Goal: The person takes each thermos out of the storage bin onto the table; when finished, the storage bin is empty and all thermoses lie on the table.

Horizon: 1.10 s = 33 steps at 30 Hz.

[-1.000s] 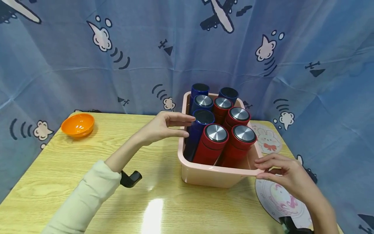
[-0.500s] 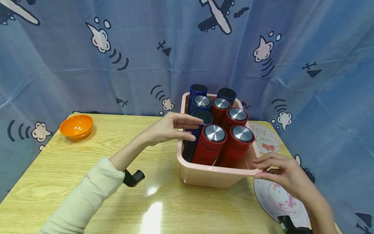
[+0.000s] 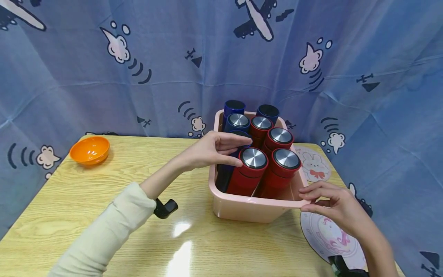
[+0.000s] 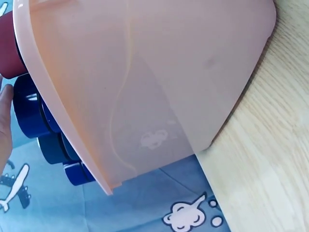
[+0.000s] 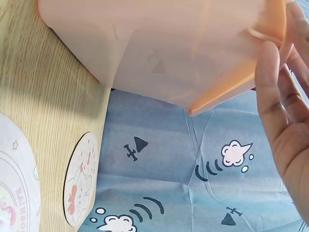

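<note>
A pink plastic bin (image 3: 242,211) on the table holds several red and blue thermos bottles standing upright. My left hand (image 3: 215,151) reaches over its left wall, fingers extended and thumb apart. The thumb tip is right at the silver lid of the front-left red thermos (image 3: 246,175), and the fingers overlap a dark-lidded blue thermos (image 3: 224,180), partly hiding it. In the left wrist view, only a few fingertips (image 4: 5,108) show at the edge. At the bin's front right corner, my right hand (image 3: 333,202) pinches the rim, thumb (image 5: 268,72) outside it.
An orange bowl (image 3: 90,150) sits at the table's back left. Two round mats lie right of the bin: a rabbit one (image 3: 315,163) behind and a pink-and-white one (image 3: 333,238) in front. A blue patterned curtain (image 3: 166,69) hangs behind the table.
My left hand has moved right, from the bin's left rim to over the blue thermos and up to the front-left red one. My right hand keeps its grip on the rim.
</note>
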Available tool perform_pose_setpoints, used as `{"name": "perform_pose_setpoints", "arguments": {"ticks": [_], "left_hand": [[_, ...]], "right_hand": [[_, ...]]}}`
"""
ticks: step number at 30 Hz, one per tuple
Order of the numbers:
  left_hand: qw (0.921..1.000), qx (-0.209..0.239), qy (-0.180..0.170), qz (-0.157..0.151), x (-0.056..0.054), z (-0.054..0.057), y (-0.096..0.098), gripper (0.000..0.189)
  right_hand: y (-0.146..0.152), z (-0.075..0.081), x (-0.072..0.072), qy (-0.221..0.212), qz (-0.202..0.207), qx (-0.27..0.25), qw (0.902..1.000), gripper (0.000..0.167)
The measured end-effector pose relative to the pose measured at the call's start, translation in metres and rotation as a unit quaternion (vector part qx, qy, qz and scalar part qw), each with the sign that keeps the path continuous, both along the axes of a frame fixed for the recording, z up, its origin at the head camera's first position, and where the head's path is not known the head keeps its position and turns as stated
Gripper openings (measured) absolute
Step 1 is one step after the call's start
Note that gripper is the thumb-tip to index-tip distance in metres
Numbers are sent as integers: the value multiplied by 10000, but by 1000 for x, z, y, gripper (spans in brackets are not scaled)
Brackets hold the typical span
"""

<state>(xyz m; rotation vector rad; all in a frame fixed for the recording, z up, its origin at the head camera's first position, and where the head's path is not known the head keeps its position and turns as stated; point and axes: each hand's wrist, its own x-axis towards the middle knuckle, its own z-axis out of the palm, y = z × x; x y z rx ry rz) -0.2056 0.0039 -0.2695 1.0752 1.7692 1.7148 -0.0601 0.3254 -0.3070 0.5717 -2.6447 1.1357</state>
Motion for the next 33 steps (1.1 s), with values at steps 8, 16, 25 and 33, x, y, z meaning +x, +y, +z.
{"name": "perform_pose_setpoints", "arguments": {"ticks": [8, 16, 25, 33], "left_hand": [[9976, -598, 322, -148, -5, 11, 18, 56], [9966, -677, 366, -300, -3, 10, 14, 56], [9948, -619, 510, -622, 2, -1, 10, 59], [9963, -534, 489, -456, 5, -15, 16, 70]], "right_hand": [[0, -1, 1, 14, 23, -19, 10000, 29], [0, -1, 0, 37, 56, -30, 10000, 30], [-1, 0, 0, 108, 103, -57, 9999, 31], [-1, -2, 0, 91, 116, -111, 9998, 32]]}}
